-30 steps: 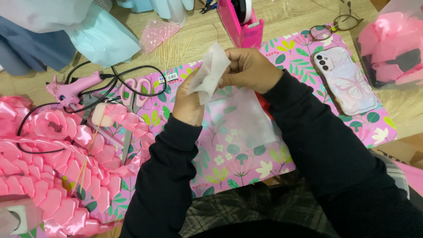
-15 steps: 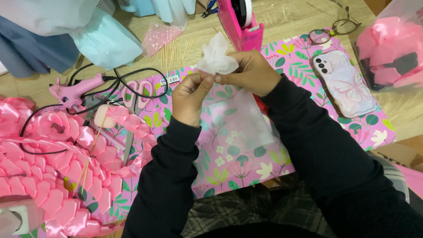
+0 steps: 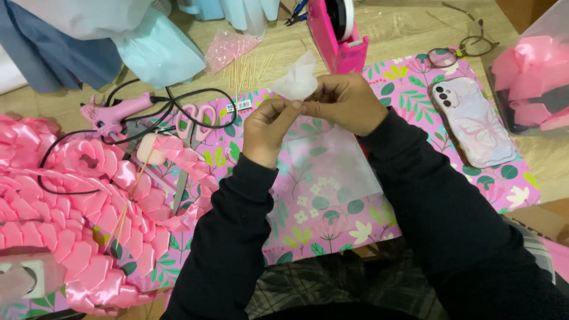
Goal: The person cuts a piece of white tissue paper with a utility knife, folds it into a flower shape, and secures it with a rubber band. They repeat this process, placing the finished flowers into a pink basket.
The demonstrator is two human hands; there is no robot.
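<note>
Both my hands meet above a pink floral paper sheet point(image 3: 462, 195). My left hand point(image 3: 268, 125) and my right hand point(image 3: 347, 102) pinch the base of a small gathered piece of translucent white tissue point(image 3: 299, 79), which fans upward from my fingertips. Under my hands lies a flat sheet of the same white tissue point(image 3: 332, 169). Black sleeves cover both arms.
A pink glue gun point(image 3: 115, 111) with a black cord and pink scissors point(image 3: 191, 139) lie at left, above a mass of folded pink satin ribbon petals point(image 3: 65, 201). A pink tape dispenser point(image 3: 341, 35), wooden sticks point(image 3: 246, 68), glasses point(image 3: 462, 50) and a phone point(image 3: 473, 121) sit nearby.
The white tissue went from a loose hanging piece to a gathered, bunched shape pinched between both hands. My hands moved slightly closer together.
</note>
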